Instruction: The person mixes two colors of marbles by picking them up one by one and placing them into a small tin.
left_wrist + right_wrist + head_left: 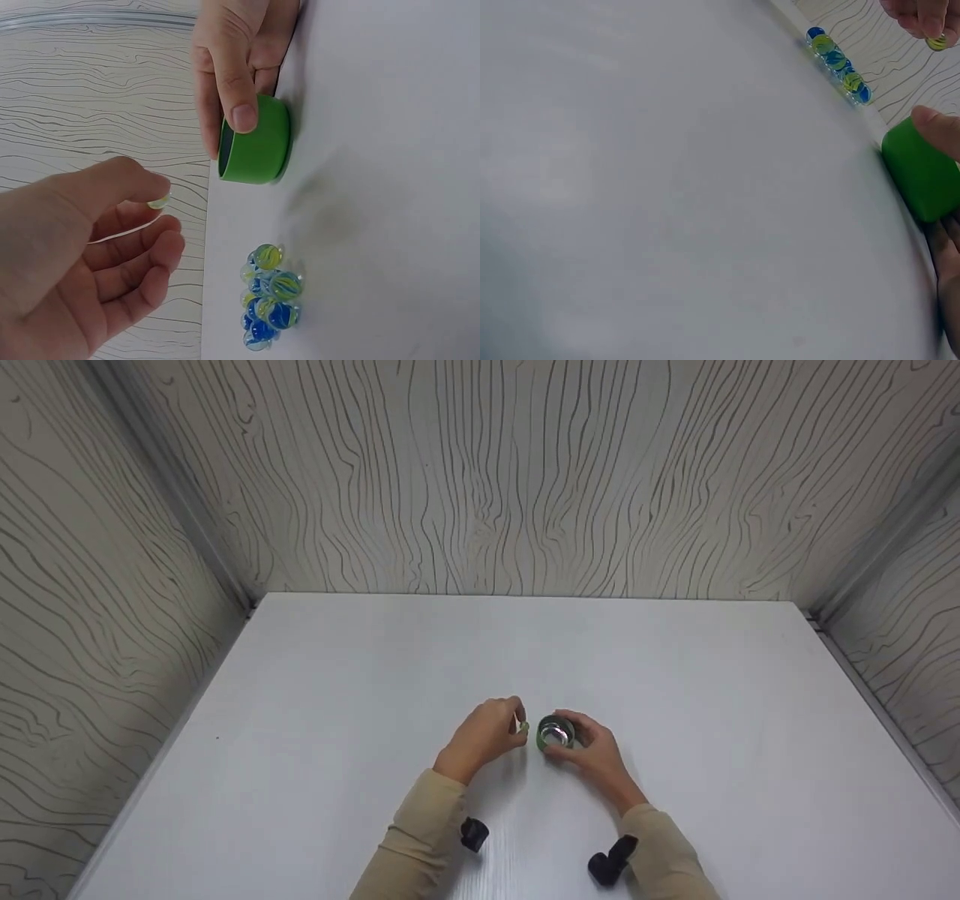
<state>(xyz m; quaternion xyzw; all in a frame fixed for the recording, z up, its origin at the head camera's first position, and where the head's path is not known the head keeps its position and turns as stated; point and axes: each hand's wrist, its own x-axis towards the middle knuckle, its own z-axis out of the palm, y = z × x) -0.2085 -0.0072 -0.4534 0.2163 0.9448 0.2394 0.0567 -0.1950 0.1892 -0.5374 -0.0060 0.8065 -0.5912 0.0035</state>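
A glass marble with yellow-green streaks (pixel 158 202) is pinched between the thumb and index finger of my left hand (pixel 486 733), raised above the table just left of a small round tin. The tin is green outside (pixel 259 154) and shiny metal inside (pixel 556 733), standing upright on the table. My right hand (pixel 598 751) grips it from the right, thumb on the near side and fingers on the far side. A cluster of clear glass marbles (pixel 271 292) with blue and yellow swirls lies on the table beside the tin; the head view does not show it, as the left hand covers that spot.
The white table (pixel 360 660) reaches back to a panel with a wood-grain line pattern (pixel 480 480). Similar panels stand at the left and right. Each sleeved forearm carries a black wrist camera, one left (pixel 474 835) and one right (pixel 609 864).
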